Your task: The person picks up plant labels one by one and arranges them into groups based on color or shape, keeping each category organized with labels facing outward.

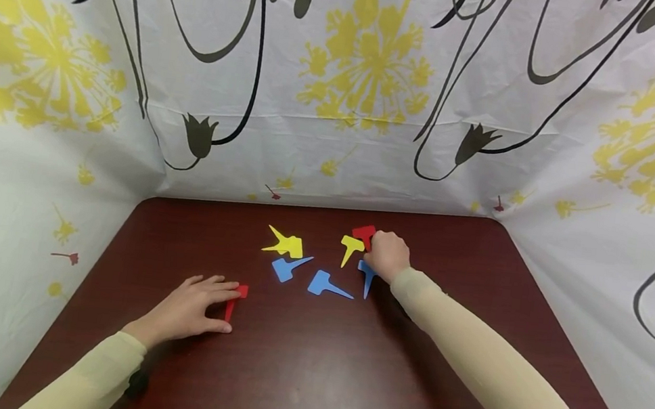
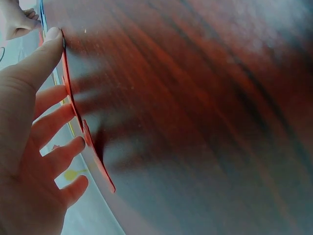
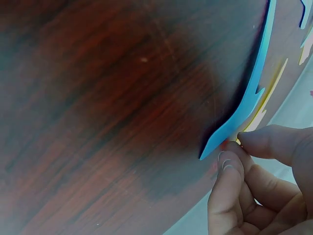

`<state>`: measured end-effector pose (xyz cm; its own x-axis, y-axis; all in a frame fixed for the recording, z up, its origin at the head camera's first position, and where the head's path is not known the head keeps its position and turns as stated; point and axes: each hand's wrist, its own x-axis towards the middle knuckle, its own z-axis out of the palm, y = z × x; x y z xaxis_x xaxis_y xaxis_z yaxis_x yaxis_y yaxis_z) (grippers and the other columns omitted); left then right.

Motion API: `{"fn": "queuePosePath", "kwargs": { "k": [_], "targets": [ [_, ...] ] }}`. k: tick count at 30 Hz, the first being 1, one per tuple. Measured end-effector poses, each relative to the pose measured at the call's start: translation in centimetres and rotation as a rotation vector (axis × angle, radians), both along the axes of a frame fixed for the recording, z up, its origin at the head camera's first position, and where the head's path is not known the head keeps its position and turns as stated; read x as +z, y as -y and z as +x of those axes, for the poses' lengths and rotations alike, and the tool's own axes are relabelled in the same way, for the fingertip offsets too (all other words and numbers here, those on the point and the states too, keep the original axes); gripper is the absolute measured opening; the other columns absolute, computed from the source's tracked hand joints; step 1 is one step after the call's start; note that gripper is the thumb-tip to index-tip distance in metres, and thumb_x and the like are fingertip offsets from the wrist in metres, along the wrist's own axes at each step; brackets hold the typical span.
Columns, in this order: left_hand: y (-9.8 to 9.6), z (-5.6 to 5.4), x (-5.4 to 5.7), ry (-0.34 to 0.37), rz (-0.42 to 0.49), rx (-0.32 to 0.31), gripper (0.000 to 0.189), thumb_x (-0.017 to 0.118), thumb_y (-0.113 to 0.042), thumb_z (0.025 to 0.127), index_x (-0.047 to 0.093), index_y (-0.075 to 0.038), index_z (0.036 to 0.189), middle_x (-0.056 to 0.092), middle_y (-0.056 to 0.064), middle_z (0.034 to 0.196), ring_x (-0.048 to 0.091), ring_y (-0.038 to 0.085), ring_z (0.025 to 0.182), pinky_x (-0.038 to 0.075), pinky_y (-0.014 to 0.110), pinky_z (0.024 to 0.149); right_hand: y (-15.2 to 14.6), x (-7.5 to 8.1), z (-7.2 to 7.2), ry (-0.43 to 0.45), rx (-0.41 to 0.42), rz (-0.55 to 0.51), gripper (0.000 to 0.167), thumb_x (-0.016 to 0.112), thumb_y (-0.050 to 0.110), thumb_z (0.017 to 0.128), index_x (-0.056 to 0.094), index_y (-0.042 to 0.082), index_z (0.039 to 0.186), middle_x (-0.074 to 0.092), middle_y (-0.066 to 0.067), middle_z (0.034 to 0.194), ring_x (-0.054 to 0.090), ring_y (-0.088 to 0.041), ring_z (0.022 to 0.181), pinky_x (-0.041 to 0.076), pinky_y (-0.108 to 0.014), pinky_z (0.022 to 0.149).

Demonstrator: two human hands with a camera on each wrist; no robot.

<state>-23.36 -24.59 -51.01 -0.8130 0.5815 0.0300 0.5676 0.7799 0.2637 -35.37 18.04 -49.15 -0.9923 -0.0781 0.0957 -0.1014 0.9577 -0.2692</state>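
My left hand (image 1: 192,307) rests at the left of the table, fingers spread, thumb near the pointed end of a red T-shaped plant label (image 1: 231,305) and fingertips on its wide head. In the left wrist view the red label (image 2: 72,98) runs edge-on along the thumb and fingertips. Farther back, my right hand (image 1: 390,256) pinches the stem of another red plant label (image 1: 363,233) between thumb and curled fingers, which mostly hide the stem. A blue plant label (image 1: 366,274) lies just below this hand, and a yellow one (image 1: 351,247) is left of it.
Two more blue plant labels (image 1: 285,269) (image 1: 326,285) lie mid-table. Overlapping yellow plant labels (image 1: 288,246) are behind them. The dark brown table (image 1: 308,366) ends at a white patterned cloth (image 1: 337,172) that hangs at the back and both sides.
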Motion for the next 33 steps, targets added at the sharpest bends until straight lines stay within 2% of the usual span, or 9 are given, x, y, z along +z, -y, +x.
{"fn": "queuePosePath", "kwargs": {
  "k": [6,14,22,28,33],
  "targets": [
    [0.0,-0.1,-0.1,0.001,0.000,-0.009,0.076,0.077,-0.060,0.081,0.057,-0.023,0.145,0.051,0.001,0.150,0.039,0.035,0.142,0.024,0.062,0.114,-0.2,-0.2,0.5,-0.023,0.012,0.002,0.026,0.076,0.017,0.086,0.061,0.007,0.066,0.054,-0.006,0.057,0.053,-0.024,0.054,0.046,-0.035,0.049],
    [0.1,-0.2,-0.2,0.012,0.009,-0.022,0.077,0.077,-0.058,0.082,0.057,-0.021,0.145,0.051,0.003,0.150,0.040,0.034,0.142,0.021,0.056,0.119,-0.3,0.3,1.2,-0.046,0.010,-0.019,0.013,0.071,0.010,0.086,0.068,0.003,0.075,0.057,-0.007,0.059,0.054,-0.025,0.053,0.048,-0.036,0.048],
    [0.0,-0.2,-0.1,0.013,0.017,-0.025,0.077,0.077,-0.058,0.081,0.057,-0.021,0.145,0.051,0.003,0.150,0.041,0.034,0.142,0.020,0.055,0.119,0.6,1.4,1.9,-0.116,0.045,-0.061,0.038,0.073,0.014,0.088,0.060,0.009,0.053,0.046,-0.004,0.045,0.047,-0.019,0.044,0.043,-0.033,0.043],
    [0.0,-0.1,0.0,0.016,0.015,-0.019,0.078,0.078,-0.058,0.081,0.056,-0.021,0.146,0.050,0.003,0.151,0.040,0.033,0.142,0.021,0.053,0.119,2.7,1.8,3.1,-0.119,0.103,-0.056,0.033,0.073,0.016,0.088,0.060,0.011,0.058,0.049,-0.001,0.048,0.049,-0.018,0.045,0.043,-0.032,0.043],
    [-0.2,0.1,0.2,0.027,0.005,-0.014,0.078,0.077,-0.057,0.082,0.056,-0.018,0.146,0.048,0.003,0.152,0.037,0.033,0.144,0.029,0.055,0.116,4.1,1.4,4.1,-0.146,0.141,-0.018,0.029,0.074,0.017,0.086,0.064,0.012,0.060,0.052,0.002,0.050,0.050,-0.017,0.047,0.045,-0.031,0.044]
  ]
}}
